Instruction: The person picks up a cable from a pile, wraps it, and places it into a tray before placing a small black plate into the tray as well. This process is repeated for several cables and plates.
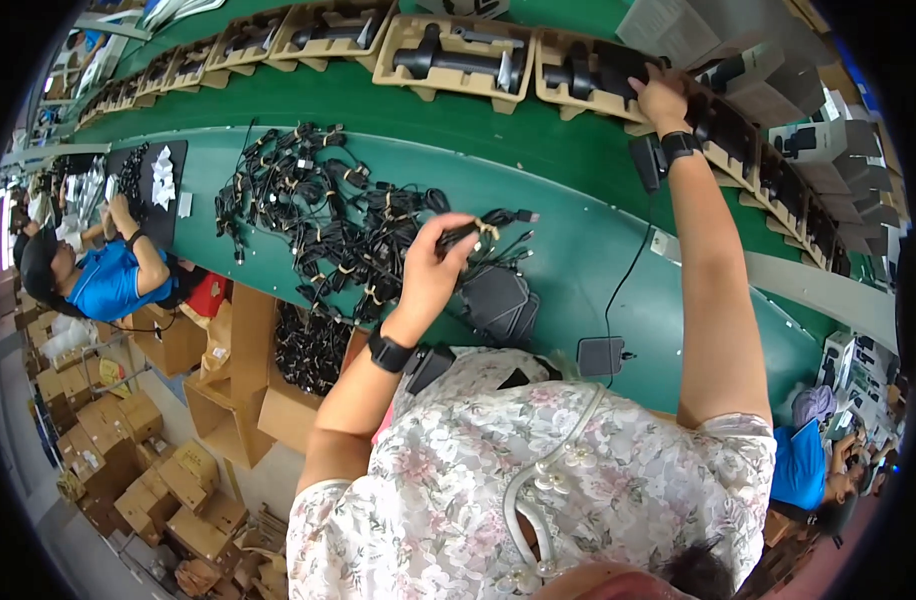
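While your hands are well apart, your left hand [440,262] pinches a coiled cable [500,217] between thumb and fingers, just right of the pile [328,205] at the middle of the frame. It looks light and bendy, not fragile, though the loose plug ends would probably snag on neighbours. The tan tie [487,229] round the coil seems the best place to hold; the ends alone would let it swing. At the upper right, your right hand [663,97] curls over a dark part [618,70] in a tray [590,104]; whether those fingers grip or only rest, the angle hides.

The green table [568,265] looks smooth, so coils likely slide easily on it. Dark pouches [498,303] lie just below your left hand, and a black box [601,356] sits lower right of them. Trays line the top edge; cartons [208,525] crowd the lower left, and a co-worker [118,280] sits at far left.
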Available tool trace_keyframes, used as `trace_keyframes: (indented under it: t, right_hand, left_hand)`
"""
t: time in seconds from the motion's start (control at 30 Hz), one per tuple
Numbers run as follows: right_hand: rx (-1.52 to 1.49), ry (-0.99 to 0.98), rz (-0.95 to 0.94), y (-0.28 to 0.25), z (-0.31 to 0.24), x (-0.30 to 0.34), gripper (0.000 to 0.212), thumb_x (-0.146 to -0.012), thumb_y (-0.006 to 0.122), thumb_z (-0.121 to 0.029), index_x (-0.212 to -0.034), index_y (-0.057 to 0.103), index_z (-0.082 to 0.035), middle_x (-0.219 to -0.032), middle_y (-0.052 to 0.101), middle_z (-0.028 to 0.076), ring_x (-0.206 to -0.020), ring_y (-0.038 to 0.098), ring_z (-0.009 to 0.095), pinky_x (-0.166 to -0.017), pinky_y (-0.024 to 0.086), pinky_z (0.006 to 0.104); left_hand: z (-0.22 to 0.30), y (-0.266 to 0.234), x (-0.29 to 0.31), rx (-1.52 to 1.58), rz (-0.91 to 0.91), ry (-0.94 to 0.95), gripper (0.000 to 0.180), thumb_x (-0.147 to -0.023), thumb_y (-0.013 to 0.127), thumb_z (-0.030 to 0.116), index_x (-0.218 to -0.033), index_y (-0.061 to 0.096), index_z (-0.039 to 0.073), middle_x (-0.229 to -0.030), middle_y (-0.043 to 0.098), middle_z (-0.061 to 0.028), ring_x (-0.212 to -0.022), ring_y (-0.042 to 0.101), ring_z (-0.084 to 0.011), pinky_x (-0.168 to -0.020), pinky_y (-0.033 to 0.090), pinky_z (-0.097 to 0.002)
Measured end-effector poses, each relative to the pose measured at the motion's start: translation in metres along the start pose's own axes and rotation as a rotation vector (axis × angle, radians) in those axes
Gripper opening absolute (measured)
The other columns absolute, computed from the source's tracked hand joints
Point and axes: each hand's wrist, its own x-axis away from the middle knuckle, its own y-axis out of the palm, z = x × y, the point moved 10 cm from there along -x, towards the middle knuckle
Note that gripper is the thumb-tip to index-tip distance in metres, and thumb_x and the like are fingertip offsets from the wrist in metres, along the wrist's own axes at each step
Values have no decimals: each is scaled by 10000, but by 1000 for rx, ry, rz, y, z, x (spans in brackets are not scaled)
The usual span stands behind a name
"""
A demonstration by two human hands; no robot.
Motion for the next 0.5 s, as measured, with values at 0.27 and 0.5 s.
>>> trace_keyframes:
  t: [0.27,0.5]
  right_hand:
    - [-1290,-501,-642,-133,-187,157,230,-838,580,-193,-1026,577,-60,-939,586,76,-852,567,178,-729,453,285]
    - [-1520,49,-606,-141,-153,200,217,-814,616,-115,-1011,548,-54,-811,570,13,-713,524,85,-576,404,213]
  left_hand:
    - [33,19,-24,-154,-189,219,278,-783,608,-2,-1045,519,15,-821,567,-46,-669,529,-93,-574,436,-225]
    - [17,27,-10,8,-367,15,247,-850,569,96,-1061,502,-12,-798,570,-50,-693,543,-115,-613,448,-241]
